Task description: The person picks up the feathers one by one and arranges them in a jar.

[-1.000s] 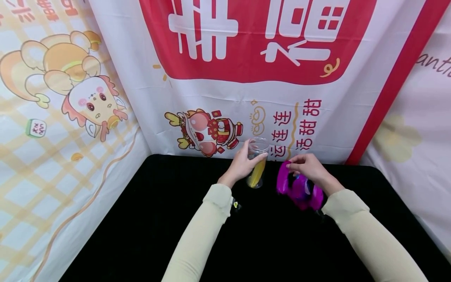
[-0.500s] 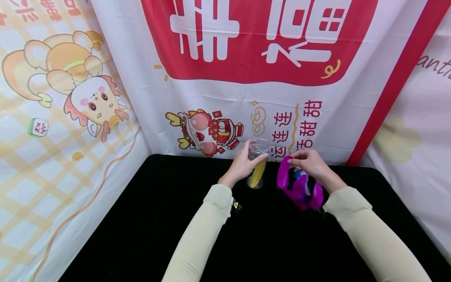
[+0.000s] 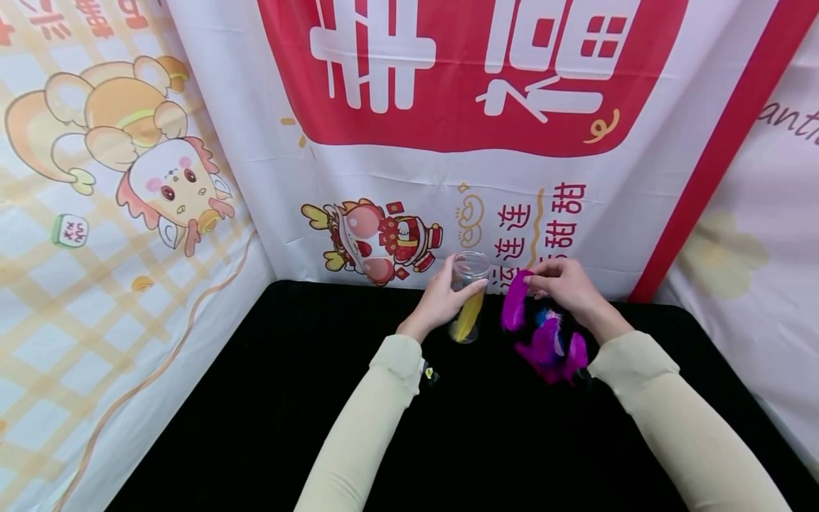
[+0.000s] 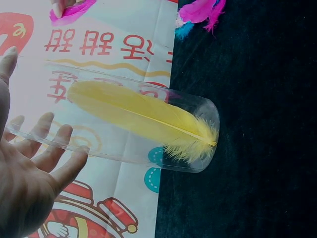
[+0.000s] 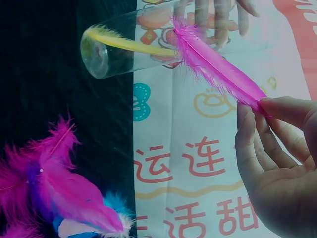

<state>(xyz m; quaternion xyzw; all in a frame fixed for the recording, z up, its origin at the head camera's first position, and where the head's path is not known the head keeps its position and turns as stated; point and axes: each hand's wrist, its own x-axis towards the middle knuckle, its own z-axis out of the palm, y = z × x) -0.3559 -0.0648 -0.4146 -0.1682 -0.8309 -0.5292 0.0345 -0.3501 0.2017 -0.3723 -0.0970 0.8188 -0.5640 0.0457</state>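
Note:
A clear open-topped jar (image 3: 470,270) stands near the back of the black table with a yellow feather (image 4: 138,116) leaning inside it. My left hand (image 3: 441,297) grips the jar around its side, thumb in front. To the right, my right hand (image 3: 566,284) pinches a magenta feather (image 5: 218,64) by one end between thumb and fingertips. That feather hangs with its fluffy end downward, beside the jar. Below the right hand lies a pile of feathers (image 3: 550,348), magenta with some blue and white, as the right wrist view also shows.
The black table (image 3: 288,427) ends at a printed white and red cloth (image 3: 384,171) right behind the jar. Another patterned cloth (image 3: 115,284) hangs along the left side. A small dark object with a yellow mark (image 3: 429,372) shows at the left cuff.
My right hand has risen slightly, lifting the magenta feather up and away from the pile. The left hand and the jar have stayed in place.

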